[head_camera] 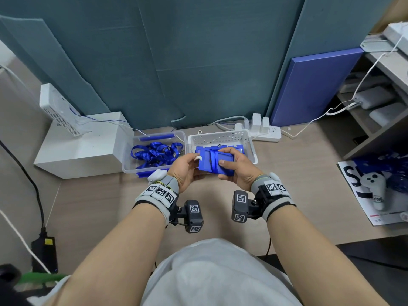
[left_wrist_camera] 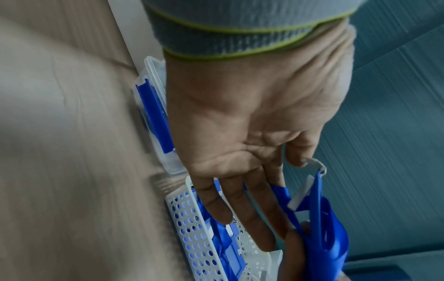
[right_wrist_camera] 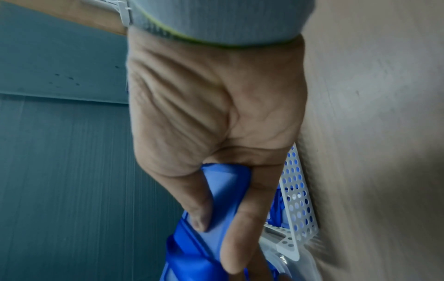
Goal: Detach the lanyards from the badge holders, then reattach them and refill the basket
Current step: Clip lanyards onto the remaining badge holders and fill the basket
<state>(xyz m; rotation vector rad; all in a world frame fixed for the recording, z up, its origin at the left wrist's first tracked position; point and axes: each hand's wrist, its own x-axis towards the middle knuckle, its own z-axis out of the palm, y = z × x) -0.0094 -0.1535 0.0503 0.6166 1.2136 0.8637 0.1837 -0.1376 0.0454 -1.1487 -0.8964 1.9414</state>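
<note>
Above the desk (head_camera: 287, 177), just in front of the white basket (head_camera: 223, 136), both hands hold one blue badge holder (head_camera: 215, 165) level — a flat, rounded rectangle of bright blue plastic with a paler window panel and a blue lanyard (head_camera: 213, 160) strap lying across its face. The right hand (head_camera: 239, 167) grips its near right end, thumb pressed on top and fingers curled underneath, as the right wrist view shows plainly. The left hand (head_camera: 187, 167) has its fingers stretched almost straight under the holder's left end, while its thumb and forefinger pinch a small white clip (head_camera: 198, 158) at that end; from the left wrist view the white piece sits at the top of the blue strap. More blue holders lie flat in the perforated basket, behind the hands. Touching the basket's left side stands a clear tub (head_camera: 130, 160) with a heap of loose blue lanyards — tangled loops, some with metal hooks. A white box (head_camera: 72, 151) sits left of the tub, and a power strip (head_camera: 265, 132) lies behind the basket.
</note>
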